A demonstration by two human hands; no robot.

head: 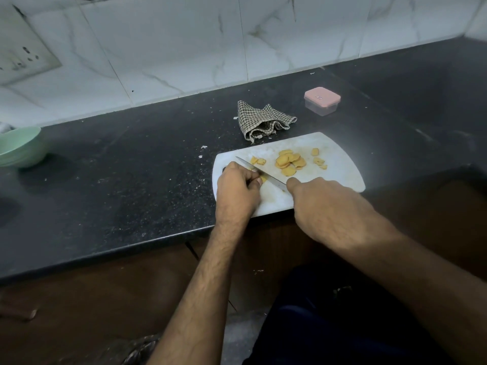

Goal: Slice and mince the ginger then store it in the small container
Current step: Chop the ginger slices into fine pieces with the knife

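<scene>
A white cutting board (340,177) lies at the counter's front edge. Several yellow ginger slices (290,161) are piled in its middle, with smaller bits (319,160) to the right and two pieces (257,161) near the knife tip. My left hand (237,191) pins a small piece of ginger (263,179) against the board with curled fingers. My right hand (326,206) grips the handle of a knife (259,172), forefinger along the spine; the blade rests beside my left fingertips. A small clear container with a pink lid (322,100) stands closed behind the board.
A crumpled checked cloth (263,121) lies between board and wall. A pale green bowl (19,147) sits at the far left of the black counter (131,167). Tiled wall with a socket plate (23,48) runs behind. Small white scraps dot the counter.
</scene>
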